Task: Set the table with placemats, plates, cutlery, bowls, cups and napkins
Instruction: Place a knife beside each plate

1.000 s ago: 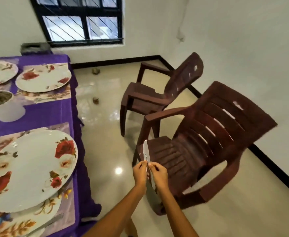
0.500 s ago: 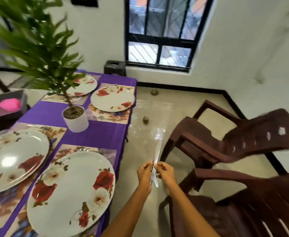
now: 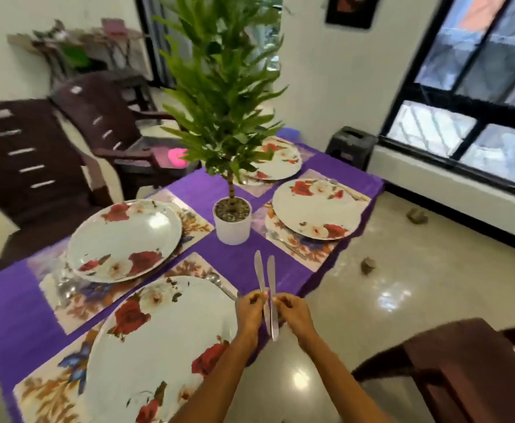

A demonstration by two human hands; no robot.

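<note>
I hold two table knives upright over the near right corner of the purple table [image 3: 234,267]. My left hand [image 3: 250,308] pinches the left knife [image 3: 259,271]; my right hand [image 3: 291,309] pinches the right knife [image 3: 271,276]. Their blades point up and spread slightly apart. Several floral plates lie on floral placemats: the nearest plate [image 3: 158,346] just left of my hands, one at the left [image 3: 125,239], one at the right [image 3: 314,209] and one at the far end [image 3: 276,160]. A spoon [image 3: 219,283] lies beside the nearest plate, another spoon [image 3: 283,242] beside the right plate.
A potted plant in a white pot [image 3: 232,221] stands mid-table. Dark brown plastic chairs stand at the left [image 3: 30,166], behind it [image 3: 109,129], and at the bottom right [image 3: 463,370]. A black stool [image 3: 352,145] sits under the window. Small objects [image 3: 368,265] lie on the shiny floor.
My view has swung left from the chairs to the table. The knives, earlier held together, now show as two blades spreading apart, one in each hand.
</note>
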